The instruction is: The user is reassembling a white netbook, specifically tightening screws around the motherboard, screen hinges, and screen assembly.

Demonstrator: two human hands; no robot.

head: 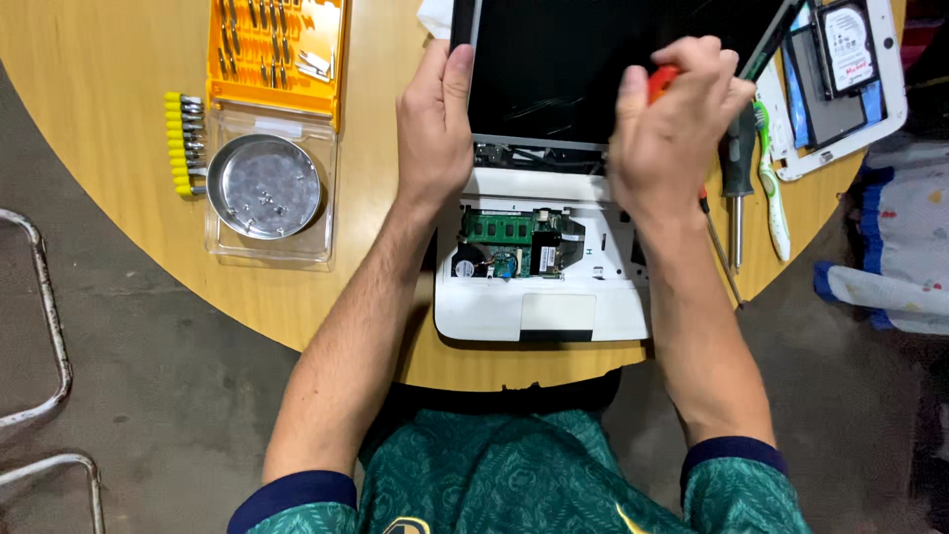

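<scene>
Round wooden table (119,178) over grey concrete floor (148,396)

We see a white laptop (539,311) with a black screen (554,69) and a green circuit board (499,225) on our yellow-brown tabletop (99,178). Our right hand (672,133) wraps an orange-red screwdriver handle (660,81). Beside sit an orange bit case (277,49), yellow-tipped bits (180,143), and a silver dish (264,186); our shirt (514,475) is patterned green.

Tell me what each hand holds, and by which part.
Left hand grips the white laptop's black screen by its left edge. Right hand is closed around an orange-handled screwdriver at its handle.
</scene>
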